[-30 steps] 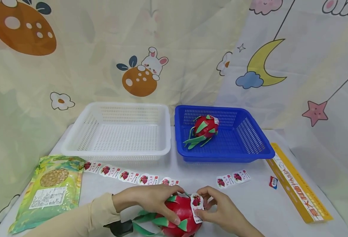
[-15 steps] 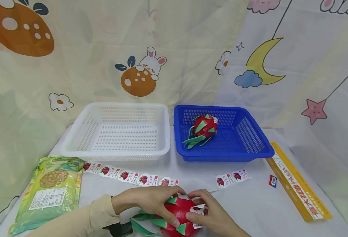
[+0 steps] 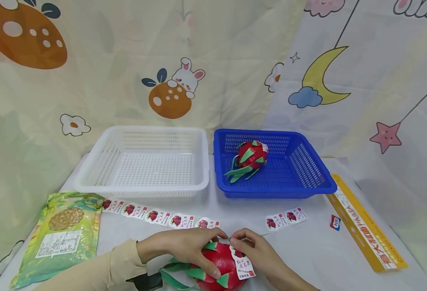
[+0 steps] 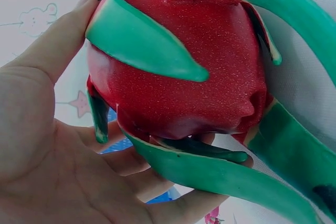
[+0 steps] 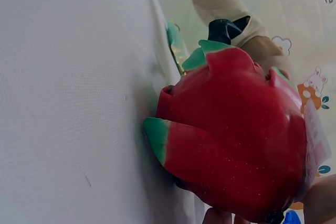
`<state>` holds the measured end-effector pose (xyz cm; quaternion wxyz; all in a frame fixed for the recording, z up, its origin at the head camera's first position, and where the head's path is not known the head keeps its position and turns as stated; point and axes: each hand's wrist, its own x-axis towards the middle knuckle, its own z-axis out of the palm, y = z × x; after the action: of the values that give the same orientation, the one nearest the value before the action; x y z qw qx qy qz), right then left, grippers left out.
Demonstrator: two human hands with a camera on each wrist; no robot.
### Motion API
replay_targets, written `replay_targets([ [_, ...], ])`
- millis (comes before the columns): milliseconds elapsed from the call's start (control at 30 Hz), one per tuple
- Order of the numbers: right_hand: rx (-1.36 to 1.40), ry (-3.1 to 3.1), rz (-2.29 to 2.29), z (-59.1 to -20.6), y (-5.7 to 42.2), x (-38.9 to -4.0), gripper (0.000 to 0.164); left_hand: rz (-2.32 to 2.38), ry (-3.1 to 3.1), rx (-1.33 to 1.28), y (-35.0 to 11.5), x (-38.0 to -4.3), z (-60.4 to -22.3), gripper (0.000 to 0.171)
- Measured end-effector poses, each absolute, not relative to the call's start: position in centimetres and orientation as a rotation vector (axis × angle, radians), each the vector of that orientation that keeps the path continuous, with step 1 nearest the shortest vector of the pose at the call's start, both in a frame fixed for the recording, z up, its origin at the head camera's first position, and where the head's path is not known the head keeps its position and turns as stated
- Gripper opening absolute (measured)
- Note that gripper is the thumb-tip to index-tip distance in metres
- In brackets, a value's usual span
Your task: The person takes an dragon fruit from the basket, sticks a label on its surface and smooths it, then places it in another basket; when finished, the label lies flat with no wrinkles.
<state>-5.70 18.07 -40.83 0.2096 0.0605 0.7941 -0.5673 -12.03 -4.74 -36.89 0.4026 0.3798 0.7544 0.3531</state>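
Observation:
A red dragon fruit [image 3: 218,262] with green scales lies at the table's near edge in the head view. My left hand [image 3: 188,244] grips it from the left and above; the left wrist view shows the thumb and fingers around the fruit [image 4: 173,61]. A white sticker [image 3: 243,264] with a dragon fruit print lies on its right side, its lower end standing off the skin. My right hand [image 3: 258,252] holds the sticker's upper end with bent fingers. The right wrist view shows the thumb [image 5: 321,198] by the sticker [image 5: 315,140] and fingertips below the fruit.
A white basket [image 3: 140,188] and a blue basket [image 3: 275,190] stand behind; the blue one holds another dragon fruit [image 3: 251,155]. Sticker strips [image 3: 157,216] lie in front. A green bag [image 3: 62,226] is at left, a yellow pasta box [image 3: 370,230] and small packet [image 3: 335,222] at right.
My right hand first moved left over the sticker and pressed it against the fruit, then shifted to its upper end, leaving the sticker's printed face showing. The left hand stays on the fruit.

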Motion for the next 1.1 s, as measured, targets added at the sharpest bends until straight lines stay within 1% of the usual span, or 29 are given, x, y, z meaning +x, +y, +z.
replay_targets([
  [167,0.184,2.174,-1.569,-41.0,18.3,-6.0,0.048,0.903,1.905,0.959,-4.8,-12.0,-37.0,0.068],
  [533,0.021,1.985,-1.617,-41.3,20.3,-5.2,0.051,0.888,1.916,0.953,-4.8,-12.0,-37.0,0.067],
  [733,-0.107,1.806,-1.663,-41.8,22.0,-5.1,0.049,0.92,1.88,0.93,-4.8,-12.0,-37.1,0.067],
  [900,-0.119,1.79,-1.646,-41.5,22.3,-5.0,0.047,0.904,1.899,0.938,-4.8,-12.0,-37.1,0.067],
  [1000,-0.119,1.862,-1.616,-41.4,21.6,-4.9,0.05,0.893,1.915,0.947,-4.9,-12.0,-37.1,0.067],
  [1100,-0.106,1.917,-1.604,-41.4,20.9,-4.7,0.058,0.893,1.918,0.954,-4.9,-12.0,-37.1,0.066],
])
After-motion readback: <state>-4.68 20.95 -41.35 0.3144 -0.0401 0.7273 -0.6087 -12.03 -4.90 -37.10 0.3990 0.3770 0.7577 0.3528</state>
